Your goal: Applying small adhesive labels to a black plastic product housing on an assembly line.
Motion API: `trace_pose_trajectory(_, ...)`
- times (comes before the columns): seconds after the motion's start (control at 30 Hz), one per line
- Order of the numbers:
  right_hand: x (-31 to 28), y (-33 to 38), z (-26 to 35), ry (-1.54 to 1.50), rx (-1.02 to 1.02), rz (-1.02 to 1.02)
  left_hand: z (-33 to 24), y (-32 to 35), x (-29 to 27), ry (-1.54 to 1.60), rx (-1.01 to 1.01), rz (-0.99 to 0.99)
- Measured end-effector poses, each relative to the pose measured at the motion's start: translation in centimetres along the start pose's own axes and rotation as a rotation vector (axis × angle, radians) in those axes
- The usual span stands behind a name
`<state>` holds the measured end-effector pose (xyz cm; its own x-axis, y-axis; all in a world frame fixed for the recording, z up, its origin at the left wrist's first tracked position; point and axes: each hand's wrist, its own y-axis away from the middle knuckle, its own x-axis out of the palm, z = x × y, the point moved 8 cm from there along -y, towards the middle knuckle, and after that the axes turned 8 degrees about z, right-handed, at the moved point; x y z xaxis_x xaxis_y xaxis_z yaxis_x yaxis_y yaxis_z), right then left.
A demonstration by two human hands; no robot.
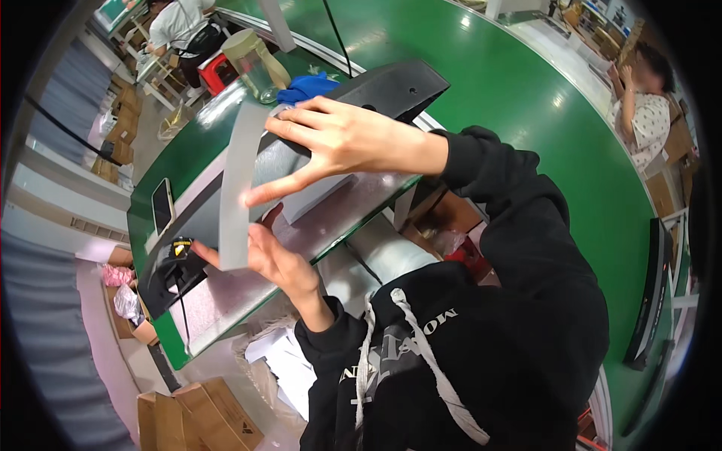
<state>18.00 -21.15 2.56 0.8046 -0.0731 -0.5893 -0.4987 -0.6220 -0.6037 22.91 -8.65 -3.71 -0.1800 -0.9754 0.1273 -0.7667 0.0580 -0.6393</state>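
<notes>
A long pale grey strip (239, 180) curves upright over a dark grey panel (286, 161) lying on the green-edged work table (174, 342). My left hand (280, 259) pinches the strip's lower end from below. My right hand (338, 139) reaches in from the right, its fingers at the strip's upper end and its thumb against the strip's edge lower down. The panel's black far end (391, 86) sticks up past my right hand. A pale foam sheet (331, 214) covers the table under the panel.
A phone (162, 204) and a black handheld device with a yellow label (177, 259) lie at the table's left end. A clear plastic jar (256, 64) and a blue cloth (304, 86) sit beyond. Cardboard boxes (199, 413) stand below. Other people sit at top left (180, 26) and far right (643, 105).
</notes>
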Motion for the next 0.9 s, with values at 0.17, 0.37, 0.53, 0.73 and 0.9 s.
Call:
trace_pose_trajectory(0.17,-0.2,0.9,3.6,-0.193,0.350,-0.026,0.1,0.4,1.6,0.007,-0.035,0.026)
trace_pose_trajectory(0.37,-0.7,8.4,-0.1,-0.202,0.666,0.018,-0.3,0.0,2.0,0.101,-0.061,0.055)
trace_pose_trajectory(0.53,-8.1,15.9,-6.4,0.311,1.251,0.073,-0.7,-0.1,1.8,0.137,-0.117,0.018)
trace_pose_trajectory(0.73,-12.9,9.0,-6.1,0.133,0.805,-0.395,-0.8,0.6,2.7,0.174,-0.164,0.120)
trace_pose_trajectory(0.9,-6.6,5.8,-7.0,-0.923,0.727,-0.002,-0.7,0.7,3.1,0.212,-0.186,0.248)
